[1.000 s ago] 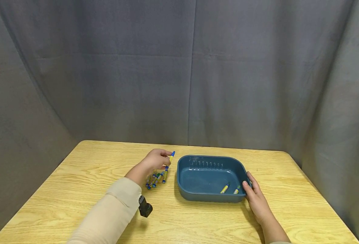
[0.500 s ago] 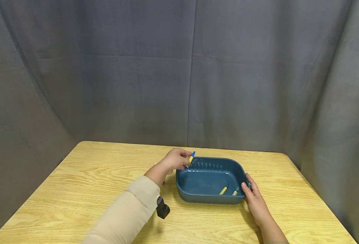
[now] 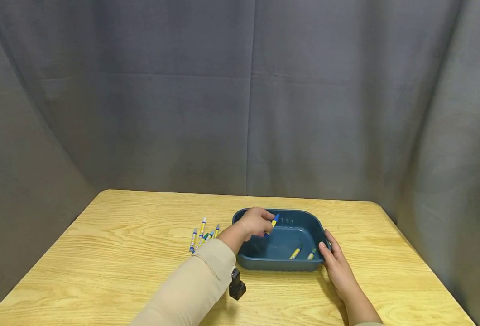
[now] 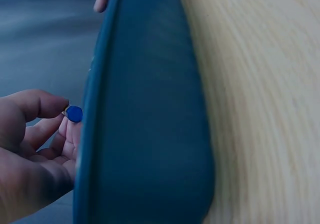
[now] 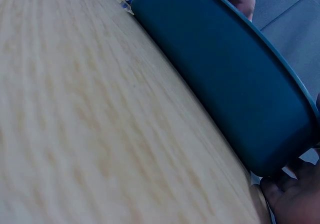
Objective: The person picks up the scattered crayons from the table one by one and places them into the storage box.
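Rightward since the earliest frame, the left hand has carried one blue-and-yellow crayon from above the loose pile to over the dish; grey curtain hangs behind everything; before it stands one wood-grain table; one tan sleeve crosses the table's front on the left arm; one deep blue dish with rounded corners sits on the table, right of the loose crayons; two hands are at work, the left pinching its single crayon between thumb and fingers, tilted, blue tip up, the right hand gripping the dish's right end; one black device sits at the left cuff; smallest are the crayons, one held, two lying in the dish near its front right corner, and at least five loose crayons on the table left of it, some overlapping, so their exact number cannot be told.
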{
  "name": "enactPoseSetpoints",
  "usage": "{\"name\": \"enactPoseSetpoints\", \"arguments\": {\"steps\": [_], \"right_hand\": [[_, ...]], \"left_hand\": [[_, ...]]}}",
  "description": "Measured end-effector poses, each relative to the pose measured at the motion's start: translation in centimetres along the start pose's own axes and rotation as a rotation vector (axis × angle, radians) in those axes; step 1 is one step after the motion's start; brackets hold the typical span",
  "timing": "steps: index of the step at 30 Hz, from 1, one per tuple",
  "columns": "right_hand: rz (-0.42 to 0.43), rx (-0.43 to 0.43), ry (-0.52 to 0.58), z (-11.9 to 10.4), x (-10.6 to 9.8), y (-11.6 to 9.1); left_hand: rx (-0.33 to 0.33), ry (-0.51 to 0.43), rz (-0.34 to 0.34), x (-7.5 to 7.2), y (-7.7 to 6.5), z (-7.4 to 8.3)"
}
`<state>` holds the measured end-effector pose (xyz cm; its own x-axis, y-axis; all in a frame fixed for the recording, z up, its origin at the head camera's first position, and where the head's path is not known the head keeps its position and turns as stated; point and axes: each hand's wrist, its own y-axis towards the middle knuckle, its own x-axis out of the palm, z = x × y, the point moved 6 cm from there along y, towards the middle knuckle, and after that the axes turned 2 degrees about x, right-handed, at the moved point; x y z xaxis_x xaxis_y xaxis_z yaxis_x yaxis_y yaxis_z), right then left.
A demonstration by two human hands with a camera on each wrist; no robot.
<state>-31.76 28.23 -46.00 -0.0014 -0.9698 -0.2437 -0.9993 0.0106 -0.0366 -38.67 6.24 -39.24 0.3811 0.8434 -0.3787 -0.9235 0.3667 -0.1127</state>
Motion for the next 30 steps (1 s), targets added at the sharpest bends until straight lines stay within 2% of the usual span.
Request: {"name": "enactPoseSetpoints", "arguments": {"steps": [10,17,20,23,25,26,28,30], "right_hand": [[0.011,-0.014,0.009,-0.2,-0.1,-0.2],[-0.001,-0.020,0.017,-0.2,0.0,0.0],[-0.009,-0.023,0.016,-0.2,0.1,0.0],[-0.008,-0.022,0.023,-0.1,0.1,0.0],[-0.001,-0.022,0.029,0.0,0.1,-0.1],[0.003,-0.021,0.031,0.0,0.1,-0.1],[0.007,-0.025,0.032,0.0,0.0,-0.1],[0.011,-0.027,0.026,0.0,-0.1,-0.1]], "left_hand": [[-0.026,0.057,0.025,4.1,1.1,0.0],[0.000,0.235,0.015,5.7,1.3,0.2],[-0.011,0.306,0.005,6.1,1.5,0.1],[-0.024,0.388,-0.011,6.8,3.2,-1.4],[0.032,0.430,-0.017,7.8,6.2,-4.0],[0.034,0.451,-0.026,8.1,7.0,-4.7],[0.031,0.473,-0.037,8.4,7.1,-4.9],[0.030,0.468,-0.037,8.3,6.3,-4.2]]}}
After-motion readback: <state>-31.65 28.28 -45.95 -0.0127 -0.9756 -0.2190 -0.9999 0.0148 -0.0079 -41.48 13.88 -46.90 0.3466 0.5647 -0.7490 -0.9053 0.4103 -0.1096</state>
